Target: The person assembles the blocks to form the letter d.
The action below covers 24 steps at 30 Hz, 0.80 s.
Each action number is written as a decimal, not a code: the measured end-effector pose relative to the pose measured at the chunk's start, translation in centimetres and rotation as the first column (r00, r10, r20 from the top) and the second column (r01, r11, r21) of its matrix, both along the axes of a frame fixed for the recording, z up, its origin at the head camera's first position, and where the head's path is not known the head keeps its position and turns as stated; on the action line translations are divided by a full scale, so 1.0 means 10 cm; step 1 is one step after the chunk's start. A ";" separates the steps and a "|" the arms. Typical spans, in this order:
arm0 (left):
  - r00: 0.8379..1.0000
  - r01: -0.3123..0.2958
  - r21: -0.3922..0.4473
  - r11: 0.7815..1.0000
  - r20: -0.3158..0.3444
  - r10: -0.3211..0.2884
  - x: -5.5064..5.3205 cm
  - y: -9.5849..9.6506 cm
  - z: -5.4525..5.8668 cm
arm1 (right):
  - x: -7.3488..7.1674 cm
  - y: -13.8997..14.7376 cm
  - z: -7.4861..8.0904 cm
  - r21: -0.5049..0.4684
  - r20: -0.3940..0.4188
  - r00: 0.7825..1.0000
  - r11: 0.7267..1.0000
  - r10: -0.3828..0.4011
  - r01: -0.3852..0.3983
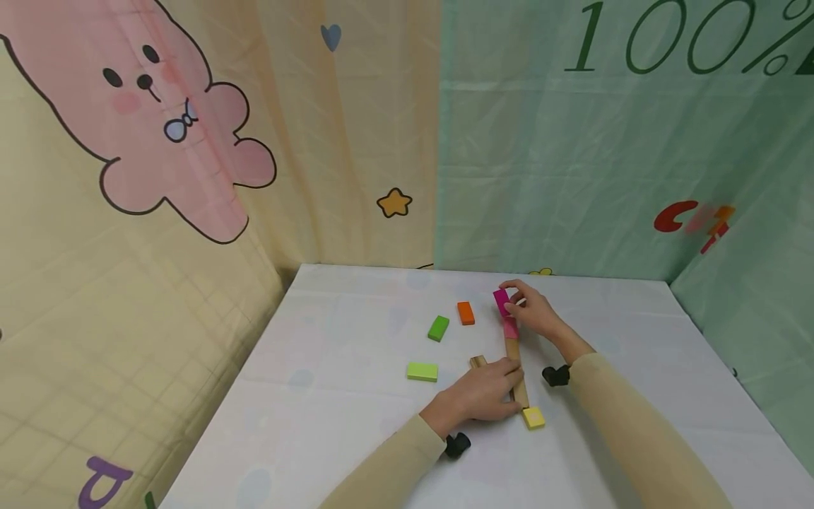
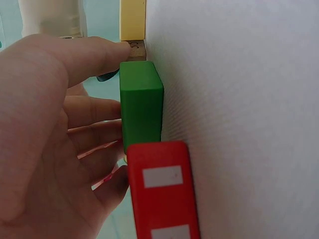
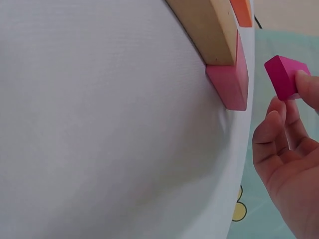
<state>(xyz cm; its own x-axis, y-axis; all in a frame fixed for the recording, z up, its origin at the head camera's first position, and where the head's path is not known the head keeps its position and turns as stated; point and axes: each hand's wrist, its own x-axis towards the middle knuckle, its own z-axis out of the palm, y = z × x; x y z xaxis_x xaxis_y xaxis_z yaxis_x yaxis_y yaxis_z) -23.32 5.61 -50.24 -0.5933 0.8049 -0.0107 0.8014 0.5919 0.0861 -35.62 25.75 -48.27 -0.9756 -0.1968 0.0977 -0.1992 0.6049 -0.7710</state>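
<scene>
My right hand (image 1: 534,309) pinches a magenta block (image 3: 284,77) between thumb and fingers, beyond a pink block (image 3: 232,89) at the far end of a line of wooden blocks (image 1: 512,348). The left hand (image 1: 483,389) rests against the near part of that line with its fingers loosely extended. In the left wrist view its thumb touches a wooden piece beside a yellow block (image 2: 132,20). Its fingertips are at the side of a green block (image 2: 142,109). A red block (image 2: 162,184) with white rectangles stands closest to that camera; the hand hides these two in the head view.
Left of the line lie an orange block (image 1: 466,313), a green block (image 1: 439,329) and a lime block (image 1: 422,372). A short wooden piece (image 1: 478,361) shows behind the left hand. The white table (image 1: 343,318) ends at curtains (image 1: 547,177) at the back.
</scene>
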 end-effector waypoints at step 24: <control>0.999 0.007 -0.012 1.000 -0.042 -0.008 0.00 0.00 0.00 | -0.11 0.20 -0.21 -0.037 0.083 0.985 0.987 -0.150 0.153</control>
<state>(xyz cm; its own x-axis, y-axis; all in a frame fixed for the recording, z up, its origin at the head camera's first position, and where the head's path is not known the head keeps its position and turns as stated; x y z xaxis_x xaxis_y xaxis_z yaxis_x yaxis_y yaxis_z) -23.30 5.64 -50.23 -0.5874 0.8093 0.0044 0.8086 0.5867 0.0449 -36.71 27.72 -50.34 -0.9988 -0.0432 0.0232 -0.0442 0.5889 -0.8070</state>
